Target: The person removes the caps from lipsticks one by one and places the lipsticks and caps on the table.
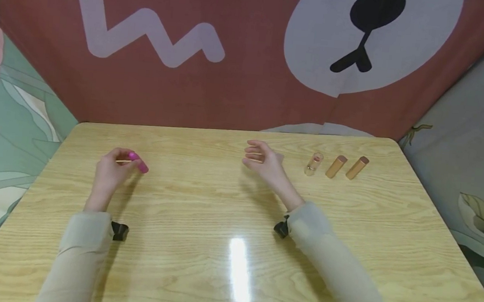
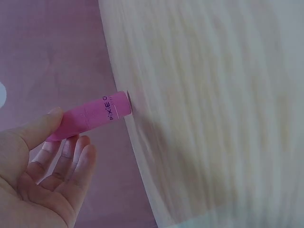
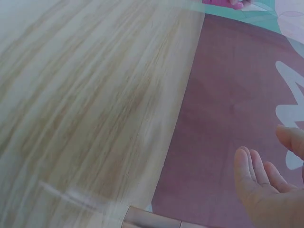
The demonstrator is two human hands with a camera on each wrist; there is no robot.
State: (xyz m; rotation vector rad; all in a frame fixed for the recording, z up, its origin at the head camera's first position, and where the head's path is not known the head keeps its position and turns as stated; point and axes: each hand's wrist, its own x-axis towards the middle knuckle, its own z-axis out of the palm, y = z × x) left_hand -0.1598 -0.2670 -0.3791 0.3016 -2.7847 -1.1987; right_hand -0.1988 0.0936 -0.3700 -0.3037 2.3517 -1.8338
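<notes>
At the left of the table, my left hand [image 1: 109, 170] pinches a pink lipstick tube [image 1: 141, 165] between thumb and fingers. In the left wrist view the pink tube [image 2: 95, 114] shows dark lettering near its free end, and the other fingers curl loosely below it. My right hand [image 1: 268, 165] hovers over the middle of the table toward the back, fingers loosely bent and nothing between them. To its right stand three lipsticks: one with a clear cap [image 1: 314, 164] and two copper-gold tubes, the nearer [image 1: 336, 167] and the outer [image 1: 357, 168].
The wood-grain table [image 1: 194, 204] runs back to a red cloth [image 1: 238, 98] with white and black shapes. Patterned cloths hang at the left [image 1: 16, 117] and right [image 1: 476, 142]. A small black device [image 1: 119, 231] sits at the left wrist, another [image 1: 282, 227] at the right.
</notes>
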